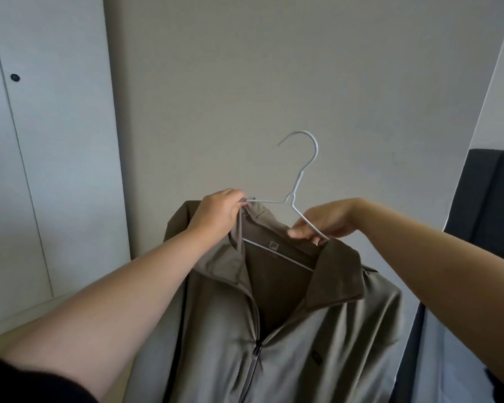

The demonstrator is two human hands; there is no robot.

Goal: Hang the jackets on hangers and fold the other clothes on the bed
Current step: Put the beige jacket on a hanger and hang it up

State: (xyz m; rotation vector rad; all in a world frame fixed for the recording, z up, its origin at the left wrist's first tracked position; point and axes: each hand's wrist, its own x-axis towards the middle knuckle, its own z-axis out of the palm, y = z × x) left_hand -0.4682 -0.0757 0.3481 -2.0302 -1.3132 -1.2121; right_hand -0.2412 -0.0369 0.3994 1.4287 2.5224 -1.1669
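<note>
Our left forearm (114, 301) reached up from a black sleeve (26, 385) at the lower edge. Our left hand (216, 213) had its fingers curled tight and pinched together the left end of the hanger (290, 198) and the cloth beside the collar (335, 274). Our right hand (323, 222) pinched the right arm of the thin wire between thumb and fingers, just above the collar. So both hands were clamped on the hanger and neither was free.

Below them the olive jacket (317, 344) hung in the air before a plain wall (274, 68), with the hanger's lower bar showing inside its open neck. The zipper (256, 353) was closed only in its lower part. The hook pointed up and was caught on nothing; we saw no rail. A wardrobe door (41, 141) stood at the left and a dark headboard (492, 199) at the right edge.

We judged that several things could go wrong from this point. The left end of the wire seemed to sit at the collar and not inside the shoulder, so that side could slide off when we released it. The wire looked smooth and thin, and the cloth looked slippery, so an uneven pull could tip the hanger and let the jacket fall. With the neck open, one shoulder could also slip down through the gap. And if one hand let go too early to reach for a rail, the whole weight would hang from one pinch.
</note>
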